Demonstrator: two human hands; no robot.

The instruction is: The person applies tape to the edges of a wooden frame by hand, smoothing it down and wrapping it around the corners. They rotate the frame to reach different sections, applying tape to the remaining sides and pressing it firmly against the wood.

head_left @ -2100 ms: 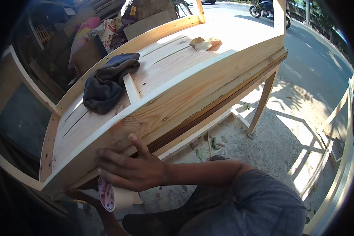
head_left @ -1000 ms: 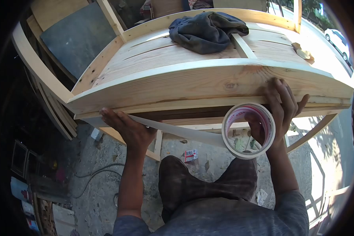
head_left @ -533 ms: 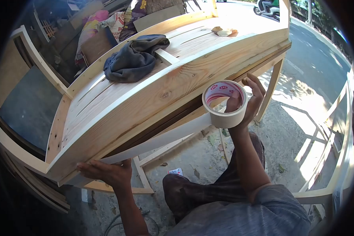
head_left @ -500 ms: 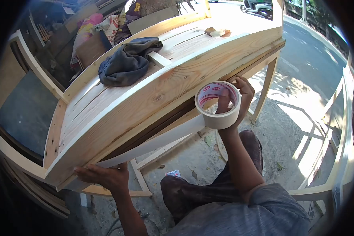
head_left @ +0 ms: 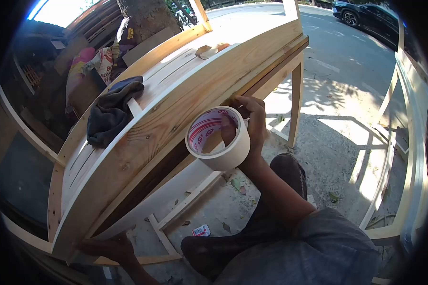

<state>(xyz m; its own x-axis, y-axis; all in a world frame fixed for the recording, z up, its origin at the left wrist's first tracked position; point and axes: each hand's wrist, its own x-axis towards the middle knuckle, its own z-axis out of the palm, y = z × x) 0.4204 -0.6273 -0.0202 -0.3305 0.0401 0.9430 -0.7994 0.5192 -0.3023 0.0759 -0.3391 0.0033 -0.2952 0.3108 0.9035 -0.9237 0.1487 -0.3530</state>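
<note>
My right hand (head_left: 252,124) grips the masking tape roll (head_left: 218,138) through its core against the wooden frame (head_left: 176,102); left hand (head_left: 110,248) pins the strip's end flat; tape likely light, sticky, tears easily.

A cream roll of tape (head_left: 218,137) with red print inside its core, a pale, orange-grained wooden frame (head_left: 176,102), and a dark grey cloth (head_left: 110,111).

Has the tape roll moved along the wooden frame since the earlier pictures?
Yes. The right hand has carried the tape roll along the wooden frame, away from the dark cloth.
</note>
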